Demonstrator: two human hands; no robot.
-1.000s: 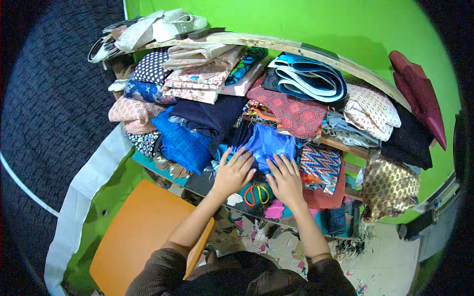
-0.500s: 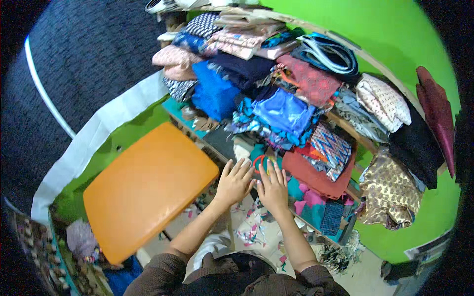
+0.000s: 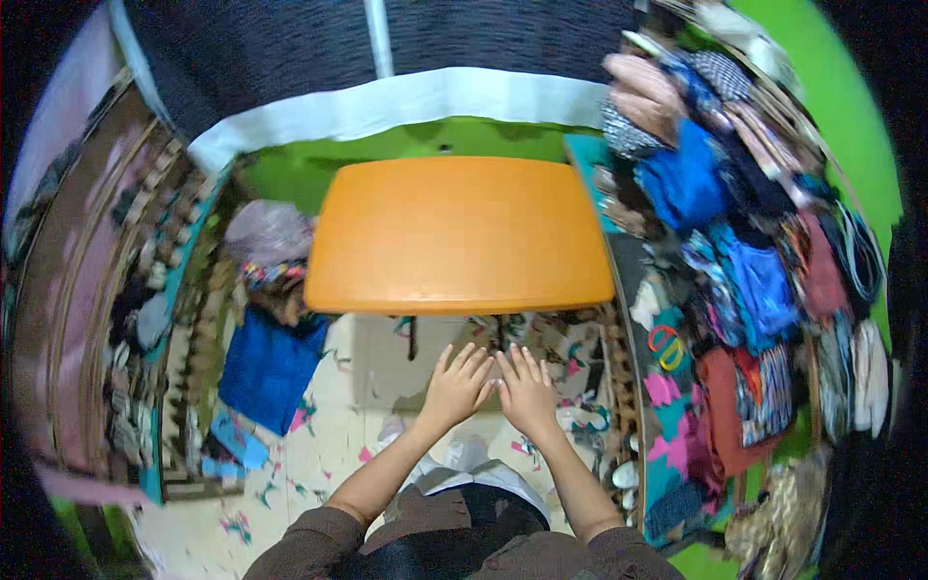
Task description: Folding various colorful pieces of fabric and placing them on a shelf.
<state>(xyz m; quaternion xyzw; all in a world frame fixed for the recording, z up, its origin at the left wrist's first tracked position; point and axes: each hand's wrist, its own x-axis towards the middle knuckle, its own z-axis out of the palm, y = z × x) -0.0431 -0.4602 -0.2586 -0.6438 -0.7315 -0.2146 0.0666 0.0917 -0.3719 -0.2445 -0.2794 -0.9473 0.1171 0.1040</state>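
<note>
My left hand and my right hand are held out side by side, palms down, fingers stretched and slightly apart. Their inner edges nearly meet, and neither holds anything. They hover above the floor, just short of the near edge of an orange table with rounded corners. To the right, on a teal and dark work surface, lie scissors with red and yellow handles, pink fabric scraps and a folded rust-coloured cloth.
Shelves of folded fabrics, including a bright blue cloth, run along the right. A rack of spools stands at the left. A blue cloth lies on the floor by a lilac bundle. Scraps litter the pale tiles.
My view has swung left, so the orange table now lies straight ahead and the fabric shelves have shifted to the right. My hands keep the same outstretched pose.
</note>
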